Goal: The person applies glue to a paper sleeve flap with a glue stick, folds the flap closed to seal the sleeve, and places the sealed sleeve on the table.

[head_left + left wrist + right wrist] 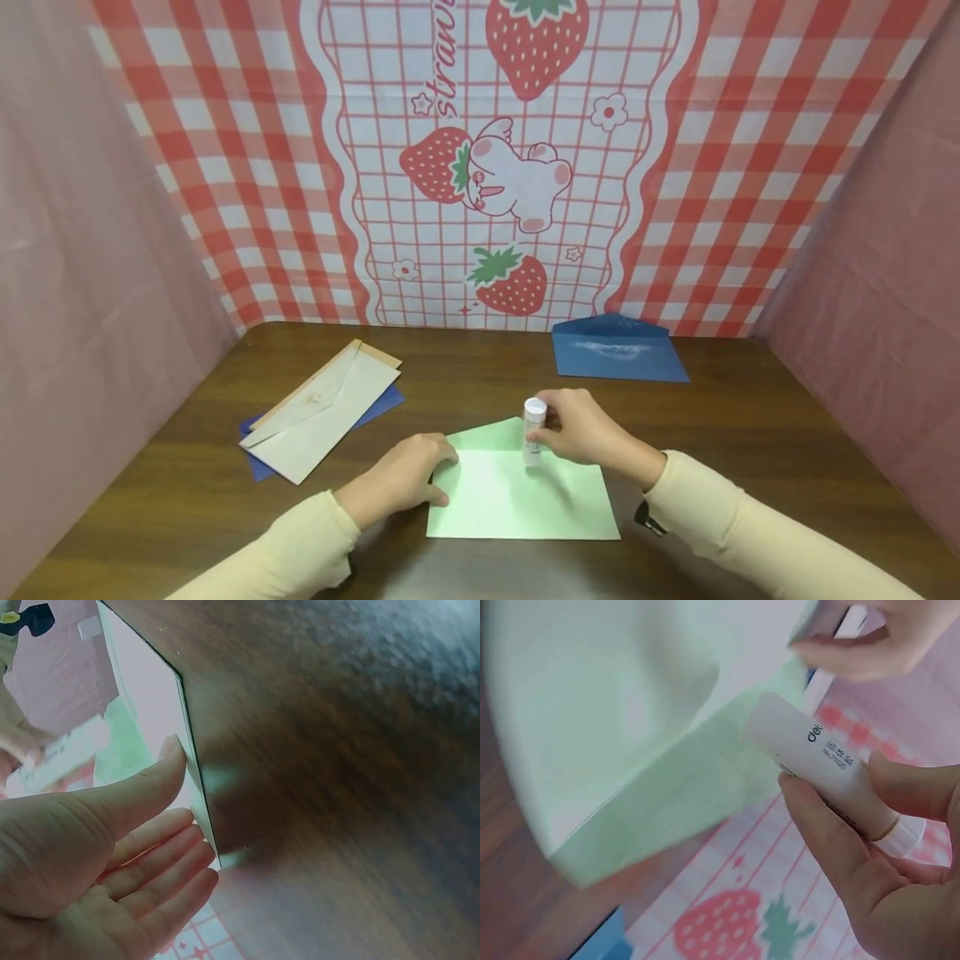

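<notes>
A light green envelope lies on the wooden table with its flap opened away from me. My right hand grips a white glue stick between thumb and fingers, its lower end at the envelope near the flap's fold. Printed lettering shows on the glue stick in the right wrist view. At the envelope's left edge rests my left hand, thumb and fingers spread along it. The left wrist view shows that hand's thumb touching the paper, with the other fingers loosely extended beside the edge.
Left of the envelope lies a stack with a pale grey envelope on top, above tan and dark blue ones. A blue envelope with whitish marks sits at the back right. A red checked strawberry cloth hangs behind; pink cloth flanks the table.
</notes>
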Available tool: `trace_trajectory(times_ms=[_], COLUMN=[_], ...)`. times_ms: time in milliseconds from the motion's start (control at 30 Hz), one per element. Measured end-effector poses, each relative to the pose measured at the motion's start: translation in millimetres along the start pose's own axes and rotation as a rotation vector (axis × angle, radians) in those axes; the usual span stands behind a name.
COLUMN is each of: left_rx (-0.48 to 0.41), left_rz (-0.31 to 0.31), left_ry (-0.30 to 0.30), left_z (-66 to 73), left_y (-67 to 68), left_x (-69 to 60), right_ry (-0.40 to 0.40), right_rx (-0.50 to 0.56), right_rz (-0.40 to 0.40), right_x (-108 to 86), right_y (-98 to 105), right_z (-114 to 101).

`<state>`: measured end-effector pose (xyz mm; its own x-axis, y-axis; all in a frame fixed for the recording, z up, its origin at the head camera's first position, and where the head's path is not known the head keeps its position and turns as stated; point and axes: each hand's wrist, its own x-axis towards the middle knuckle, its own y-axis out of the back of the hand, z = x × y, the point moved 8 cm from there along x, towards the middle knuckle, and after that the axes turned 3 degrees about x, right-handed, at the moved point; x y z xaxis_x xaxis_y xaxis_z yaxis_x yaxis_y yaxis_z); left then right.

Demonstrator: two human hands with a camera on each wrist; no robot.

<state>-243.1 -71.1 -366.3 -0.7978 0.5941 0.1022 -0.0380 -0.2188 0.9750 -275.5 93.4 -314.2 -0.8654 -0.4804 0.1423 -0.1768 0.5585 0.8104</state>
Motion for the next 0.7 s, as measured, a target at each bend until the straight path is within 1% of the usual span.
trace_trajectory(times_ms=[200,300,400,567,700], left_rx=[-0.020,-0.035,-0.039,-0.036,-0.018], left_rz=[-0.015,-0.023,-0.022,-0.017,-0.015], left_ry=[0.034,0.053,0.053,0.048,0.040], left_z=[-1.8,-2.5,-2.8,-2.9,-2.3], left_y=[-1.8,-2.1,-2.4,-1.0,-0.2], left_x=[1.2,1.1,1.2,0.5,-0.3], right_ry=[0.076,0.120,0.157,0.170,0.157], right_rx=[0.045,0.047,0.049,0.047,0.034], right_rz=[-0.024,-0.028,-0.009,0.042,0.052], right_x=[19.2,26.3,30.6,31.4,25.4], right_y=[-30,-47,-58,-62,-59], right_z=[-29,-36,-39,-39,-35])
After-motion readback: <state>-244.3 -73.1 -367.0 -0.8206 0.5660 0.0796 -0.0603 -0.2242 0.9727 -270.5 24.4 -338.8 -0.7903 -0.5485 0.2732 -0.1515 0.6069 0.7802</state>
